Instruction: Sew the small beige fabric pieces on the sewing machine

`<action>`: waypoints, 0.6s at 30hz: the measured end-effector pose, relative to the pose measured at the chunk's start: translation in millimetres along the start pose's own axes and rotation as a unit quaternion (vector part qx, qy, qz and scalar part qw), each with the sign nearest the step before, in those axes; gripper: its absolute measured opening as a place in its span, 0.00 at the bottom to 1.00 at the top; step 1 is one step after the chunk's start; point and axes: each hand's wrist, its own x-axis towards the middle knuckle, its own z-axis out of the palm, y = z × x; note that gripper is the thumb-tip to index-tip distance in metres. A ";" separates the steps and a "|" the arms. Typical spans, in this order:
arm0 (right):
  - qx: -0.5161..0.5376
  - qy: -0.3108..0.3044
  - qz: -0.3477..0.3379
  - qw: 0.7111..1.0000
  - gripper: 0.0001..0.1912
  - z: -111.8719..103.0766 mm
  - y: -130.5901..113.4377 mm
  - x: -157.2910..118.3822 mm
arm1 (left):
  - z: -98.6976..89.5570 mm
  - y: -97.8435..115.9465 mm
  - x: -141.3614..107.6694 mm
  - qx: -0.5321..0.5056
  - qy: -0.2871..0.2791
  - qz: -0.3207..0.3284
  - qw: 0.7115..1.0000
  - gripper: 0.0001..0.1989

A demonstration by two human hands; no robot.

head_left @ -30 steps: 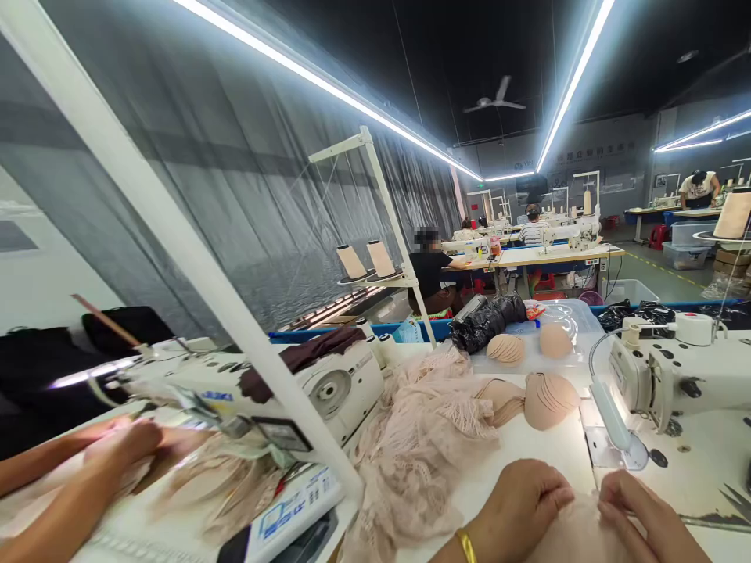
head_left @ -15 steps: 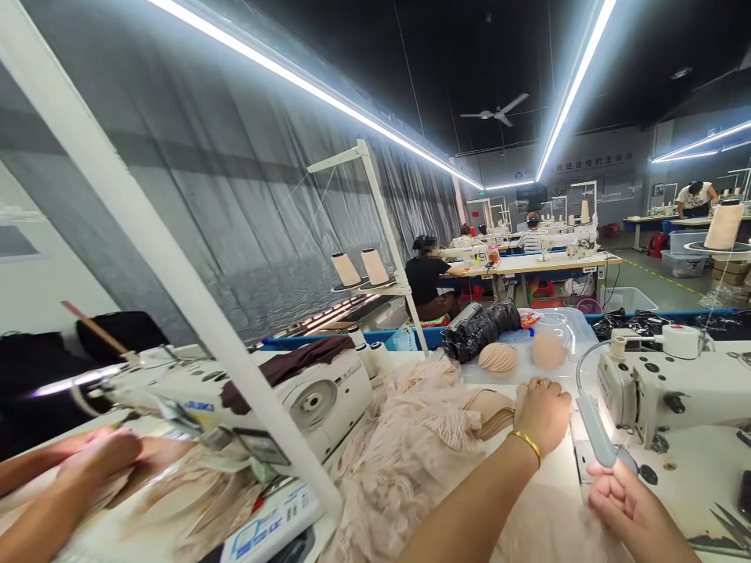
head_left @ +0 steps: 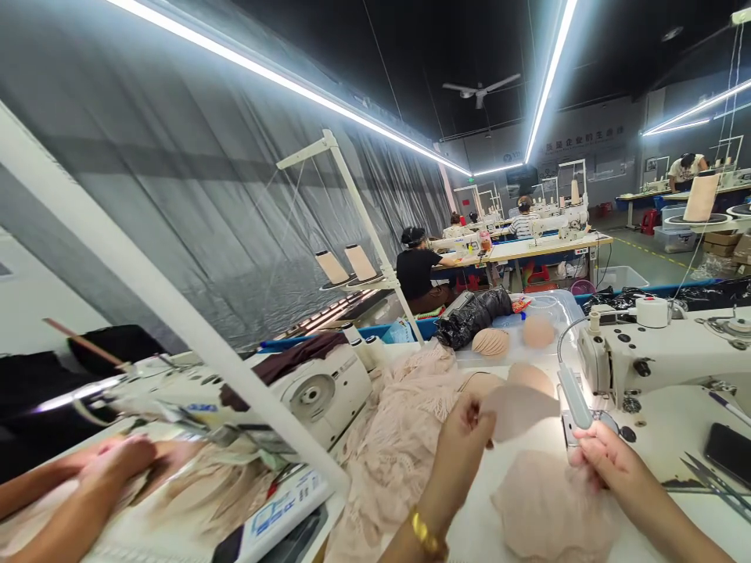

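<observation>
Above the white table, a beige pad is held out by the left hand, thumb and fingers clamped on its near end. The right hand is beside the lower end of the lamp; its fingers are curled and partly blurred, and whether they grip anything cannot be told. Pale fabric lies below, between the two hands. More pads lie just behind the held one, with a lace heap to the left.

Possible faults (a judgement only): the pad, pinched at one end, could bend or twist from lack of support; the thin fabric could crease or shift if a wrist drags over it; the lace could be pulled along by the left forearm, which passes close to it. The scissors, near the right forearm, could snag a sleeve or skin on a wide sweep.

Containers: farther back, a translucent box carries a pad stack, a single round pad and a black bundle; whether these lie inside or on a lid is unclear. Beyond stands a clear bin, contents indistinct.
</observation>
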 end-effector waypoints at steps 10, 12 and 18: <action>-0.045 0.030 -0.052 0.997 0.32 10.8 -12.3 -27.0 | 24.7 -59.3 -83.4 -0.098 -0.210 -0.168 0.958 0.17; -0.104 0.021 -0.079 0.991 0.28 8.2 -14.8 -31.7 | 17.4 -47.5 -79.9 0.071 -0.259 -0.120 0.956 0.16; -0.241 -0.052 -0.182 0.952 0.18 17.4 -34.7 -55.7 | 3.6 12.7 -57.6 0.014 -0.317 0.141 0.938 0.40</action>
